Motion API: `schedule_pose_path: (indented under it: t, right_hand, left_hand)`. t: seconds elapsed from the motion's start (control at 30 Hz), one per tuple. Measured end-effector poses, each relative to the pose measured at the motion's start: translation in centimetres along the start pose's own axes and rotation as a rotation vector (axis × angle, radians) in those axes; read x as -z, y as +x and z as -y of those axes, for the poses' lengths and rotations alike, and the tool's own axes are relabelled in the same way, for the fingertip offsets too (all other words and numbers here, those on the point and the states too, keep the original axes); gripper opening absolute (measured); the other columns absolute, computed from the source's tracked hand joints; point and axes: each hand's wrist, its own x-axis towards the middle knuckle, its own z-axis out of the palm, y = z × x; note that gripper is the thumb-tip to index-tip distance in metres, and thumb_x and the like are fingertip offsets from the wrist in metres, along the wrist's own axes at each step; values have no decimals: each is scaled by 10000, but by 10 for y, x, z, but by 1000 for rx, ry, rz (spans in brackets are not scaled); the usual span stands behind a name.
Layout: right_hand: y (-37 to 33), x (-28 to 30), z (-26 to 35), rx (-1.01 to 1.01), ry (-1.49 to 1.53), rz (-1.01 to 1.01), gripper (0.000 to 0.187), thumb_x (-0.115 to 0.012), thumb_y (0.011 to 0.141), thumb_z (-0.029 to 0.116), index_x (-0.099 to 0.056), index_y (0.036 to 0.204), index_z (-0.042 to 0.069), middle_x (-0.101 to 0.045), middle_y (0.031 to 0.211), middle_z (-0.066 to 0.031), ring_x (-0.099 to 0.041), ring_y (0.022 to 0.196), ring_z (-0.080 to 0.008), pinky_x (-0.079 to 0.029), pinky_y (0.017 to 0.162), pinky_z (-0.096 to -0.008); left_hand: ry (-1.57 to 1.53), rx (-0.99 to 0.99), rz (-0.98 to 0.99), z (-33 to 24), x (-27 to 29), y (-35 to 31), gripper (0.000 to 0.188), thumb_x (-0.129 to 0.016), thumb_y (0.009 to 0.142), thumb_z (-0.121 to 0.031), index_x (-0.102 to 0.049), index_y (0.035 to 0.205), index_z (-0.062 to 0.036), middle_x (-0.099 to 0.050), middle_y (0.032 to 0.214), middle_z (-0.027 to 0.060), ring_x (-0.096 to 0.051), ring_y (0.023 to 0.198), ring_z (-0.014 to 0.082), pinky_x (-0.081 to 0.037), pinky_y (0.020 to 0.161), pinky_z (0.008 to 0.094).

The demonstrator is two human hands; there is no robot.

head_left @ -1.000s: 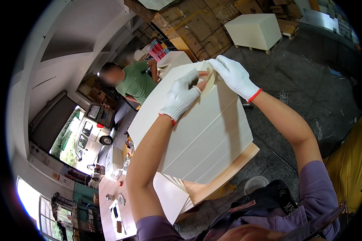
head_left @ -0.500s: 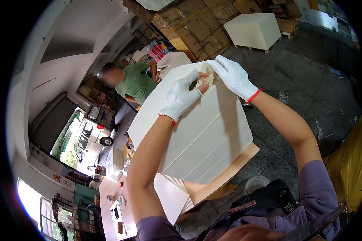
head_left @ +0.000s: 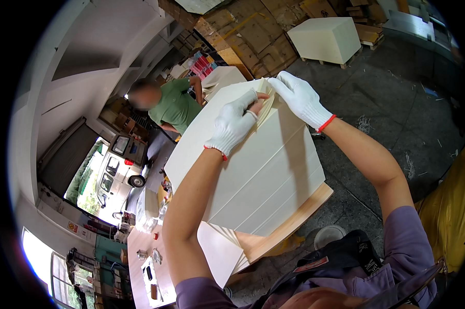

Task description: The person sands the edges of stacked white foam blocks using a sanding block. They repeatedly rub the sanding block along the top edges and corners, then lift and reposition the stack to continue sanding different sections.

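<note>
A tall stack of cream-white paper or card sheets (head_left: pixel 232 175) stands in front of me, its upper sheets fanned at the far right corner (head_left: pixel 266 105). Both my hands wear white knitted gloves with red cuffs. My left hand (head_left: pixel 233 122) lies over the top of the stack, its bare thumb and finger tips closed on the fanned sheet edges. At the far corner my right hand (head_left: pixel 296 98) bends its fingers, pressed together, over the edges of the same sheets; its fingertips are partly hidden.
A wooden board (head_left: pixel 289 219) supports the stack, with loose fanned sheets (head_left: pixel 221 252) at its near end. On the left is a table (head_left: pixel 139 247) with small items. A person in green (head_left: pixel 176 103) stands beyond. Another pale block on a pallet (head_left: pixel 325 38) stands far right.
My left thumb and finger have drawn closer together on the sheet edges. My right hand has barely moved.
</note>
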Motion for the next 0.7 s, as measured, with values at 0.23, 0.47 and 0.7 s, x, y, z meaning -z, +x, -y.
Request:
schedule_pose_path:
  t: [0.23,0.47,0.7]
  right_hand:
    - [-1,-1,2,6,30,-12,523,-484,1069,542,-577,974,35,-654,890,-185,-641,844,-385,-472,761,-455]
    - [-2,4,5,5,8,-24,537,-474,1067,552,-595,976,37,-667,901,-175,-654,883,-384,-481,786,-454]
    - [-4,37,11,-65,-327,146,595,-472,1006,624,-686,1016,68,-719,895,-157,-702,879,-353,-512,782,-444]
  left_hand:
    - [75,-70,-35,16,-5,6,412,-764,947,-349,-687,1335,-234,-741,983,107,-703,893,245,-538,820,361]
    - [180,-204,-64,1,-3,-6,453,-742,900,-238,-679,1348,-236,-760,1051,138,-729,930,298,-558,843,389]
    - [223,-163,-193,3,-8,-13,476,-676,867,-129,-691,1337,-198,-728,1117,148,-702,1026,327,-548,942,406]
